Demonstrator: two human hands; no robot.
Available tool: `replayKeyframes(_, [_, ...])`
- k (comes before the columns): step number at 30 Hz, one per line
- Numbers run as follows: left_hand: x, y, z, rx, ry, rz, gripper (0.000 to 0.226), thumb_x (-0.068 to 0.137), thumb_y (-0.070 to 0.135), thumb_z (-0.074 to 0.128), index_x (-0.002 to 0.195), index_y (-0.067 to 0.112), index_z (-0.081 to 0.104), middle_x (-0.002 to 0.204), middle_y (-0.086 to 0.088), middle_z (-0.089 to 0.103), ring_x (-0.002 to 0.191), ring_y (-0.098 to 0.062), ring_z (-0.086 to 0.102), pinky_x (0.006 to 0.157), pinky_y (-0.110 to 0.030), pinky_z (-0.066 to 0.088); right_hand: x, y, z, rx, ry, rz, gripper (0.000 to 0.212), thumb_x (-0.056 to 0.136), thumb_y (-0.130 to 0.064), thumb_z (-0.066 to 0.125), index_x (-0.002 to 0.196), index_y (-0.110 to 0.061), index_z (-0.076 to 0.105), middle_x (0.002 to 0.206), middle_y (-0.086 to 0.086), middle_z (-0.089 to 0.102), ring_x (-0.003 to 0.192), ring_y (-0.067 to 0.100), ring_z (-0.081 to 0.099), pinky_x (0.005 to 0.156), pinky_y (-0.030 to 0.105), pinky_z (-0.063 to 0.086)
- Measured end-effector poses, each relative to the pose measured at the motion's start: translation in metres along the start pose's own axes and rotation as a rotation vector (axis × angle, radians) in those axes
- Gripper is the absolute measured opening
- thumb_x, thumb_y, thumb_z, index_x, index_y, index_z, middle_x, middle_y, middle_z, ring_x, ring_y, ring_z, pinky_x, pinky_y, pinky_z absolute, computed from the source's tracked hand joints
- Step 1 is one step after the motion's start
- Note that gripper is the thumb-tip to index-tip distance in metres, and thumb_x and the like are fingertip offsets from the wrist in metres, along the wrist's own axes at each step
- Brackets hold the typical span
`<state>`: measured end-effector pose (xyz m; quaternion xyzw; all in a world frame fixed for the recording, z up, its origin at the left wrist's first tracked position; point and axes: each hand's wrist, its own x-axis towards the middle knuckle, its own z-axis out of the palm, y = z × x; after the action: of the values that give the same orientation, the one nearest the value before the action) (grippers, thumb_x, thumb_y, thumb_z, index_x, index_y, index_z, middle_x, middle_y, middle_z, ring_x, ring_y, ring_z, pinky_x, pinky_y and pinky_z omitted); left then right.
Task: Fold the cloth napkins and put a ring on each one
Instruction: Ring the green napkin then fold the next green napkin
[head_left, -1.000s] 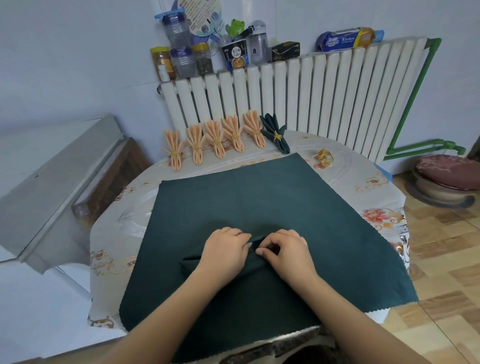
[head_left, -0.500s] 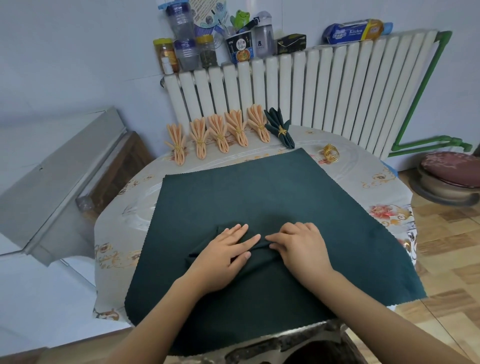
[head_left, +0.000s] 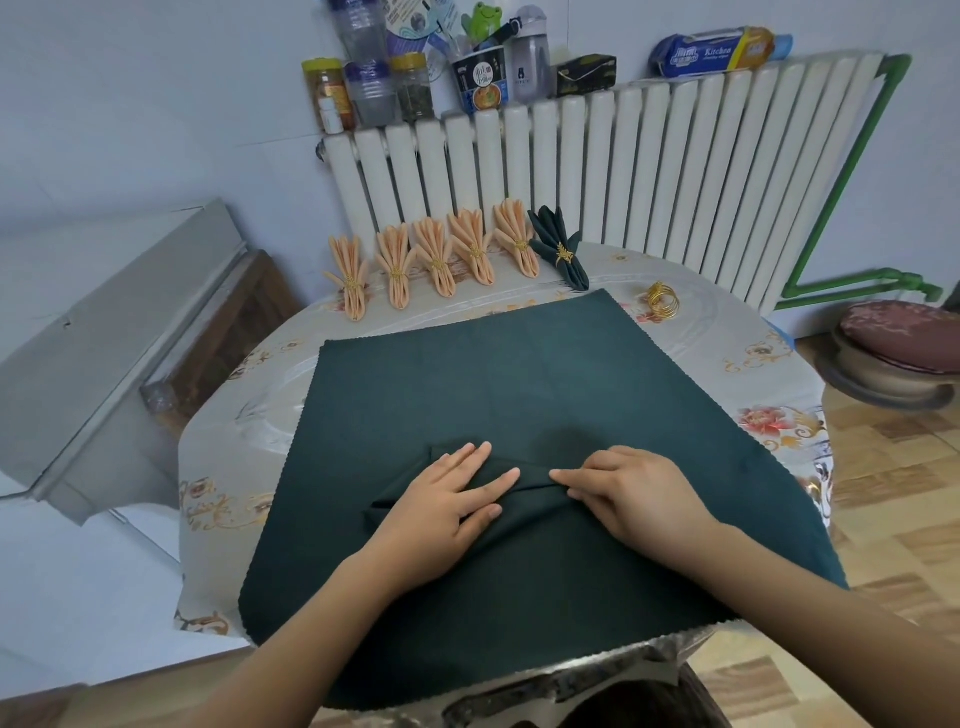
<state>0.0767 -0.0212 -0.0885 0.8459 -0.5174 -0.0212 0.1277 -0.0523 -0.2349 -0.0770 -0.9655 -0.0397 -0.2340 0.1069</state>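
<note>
On the tabletop (head_left: 737, 332), near edge: dark green napkin (head_left: 519, 374) spread flat, one pleat raised across its near middle. Left hand (head_left: 447, 499) flat on the pleat, fingers straight and slightly spread, pressing down. Right hand (head_left: 634, 493) beside it, fingers curled, seemingly pinching the fold's ridge at the fingertips; exact grip partly hidden.

Step in hand, by judgement: accordion pleating, first fold or two only. To do well: keep left palm down as anchor, draw next pleat with right fingertips to same width, crease along whole length out to both side edges, not just at centre. Fabric bunches to a point at left end of pleat; worth evening out.

Orientation: pleat's long axis runs left-right across the tabletop, slightly slanted, left end nearer. Napkin square-on, far edge toward radiator (head_left: 623, 166), near edge overhanging.

Far side: five orange ringed napkins (head_left: 436, 260) in a row, one green ringed napkin (head_left: 558, 249) just beside them, long axes roughly front-to-back, fanned ends away. Spare gold ring (head_left: 661, 301) apart, right of far corner.
</note>
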Motion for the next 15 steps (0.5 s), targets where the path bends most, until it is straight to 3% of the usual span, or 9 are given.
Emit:
replayKeyframes(4, [0.0,0.001,0.002,-0.039,0.053,0.029,0.062,0.091,0.066,0.004,0.139,0.038,0.031,0.153,0.004,0.029,0.142,-0.01,0.019,0.115,-0.027,0.004,0.009,-0.012,-0.001,-0.099,-0.007,0.002,0.027,0.081,-0.04,0.052,0.069,-0.03,0.074,0.057,-0.01,0.055,0.049,0.014,0.053,0.048,0.015,0.036])
replayKeyframes(7, [0.004,0.007,-0.005,-0.042,-0.03,-0.023,0.063,0.088,0.068,0.015,0.138,0.04,0.038,0.154,0.007,0.025,0.144,-0.007,0.015,0.115,-0.018,0.001,0.021,-0.015,0.001,-0.12,-0.046,-0.027,0.022,0.067,-0.036,0.078,0.054,-0.025,0.065,0.053,-0.008,0.05,0.047,0.014,0.048,0.047,0.017,0.037])
replayKeyframes(10, [0.018,0.012,-0.02,-0.08,-0.068,-0.107,0.034,0.092,0.044,0.053,0.125,0.036,0.06,0.149,0.009,0.038,0.139,-0.006,0.029,0.112,-0.019,0.02,0.029,-0.015,0.005,-0.011,-0.159,-0.043,0.022,0.067,-0.026,0.082,0.061,-0.02,0.061,0.063,-0.005,0.056,0.057,0.018,0.054,0.055,0.024,0.046])
replayKeyframes(12, [0.03,0.016,-0.029,-0.15,-0.041,-0.193,0.022,0.082,0.035,0.07,0.104,0.032,0.073,0.137,0.011,0.053,0.127,-0.003,0.044,0.102,-0.019,0.031,0.03,-0.015,0.005,0.036,-0.205,-0.009,0.011,0.078,-0.02,0.071,0.073,-0.019,0.061,0.074,-0.004,0.059,0.07,0.021,0.055,0.063,0.025,0.041])
replayKeyframes(15, [0.041,0.019,-0.04,-0.252,-0.084,-0.286,0.011,0.069,0.03,0.081,0.08,0.032,0.077,0.118,0.013,0.063,0.111,-0.004,0.054,0.093,-0.022,0.038,0.034,-0.015,0.0,0.033,-0.262,0.036,0.004,0.087,-0.025,0.06,0.086,-0.022,0.062,0.085,-0.008,0.056,0.086,0.017,0.052,0.069,0.023,0.034])
